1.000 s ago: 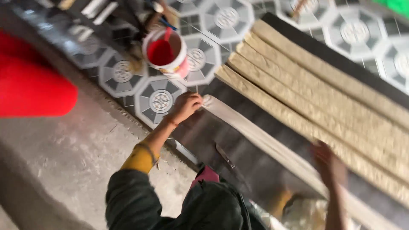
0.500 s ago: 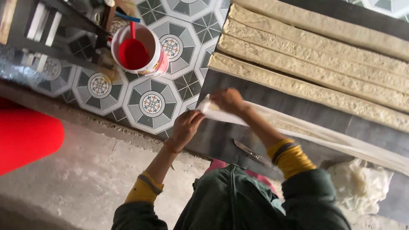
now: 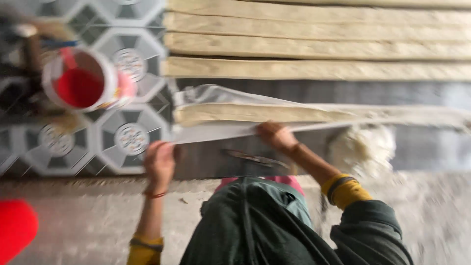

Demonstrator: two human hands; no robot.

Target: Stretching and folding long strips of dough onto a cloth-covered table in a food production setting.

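Here both hands work one long pale strip [image 3: 294, 115] on the dark sheet [image 3: 422, 93]: left hand [image 3: 159, 159] seemingly pinching its end at the tile edge, right hand [image 3: 274, 135] pressing its near edge, fingers curled. A red-filled bucket [image 3: 81, 81] stands left; stacked strips [image 3: 314, 46] crowd beyond.

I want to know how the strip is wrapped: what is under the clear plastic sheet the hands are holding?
Under the clear plastic sheet lies one long pale strip, showing through. Its right end is too blurred to follow. Both the left hand and right hand grip the sheet's near edge.
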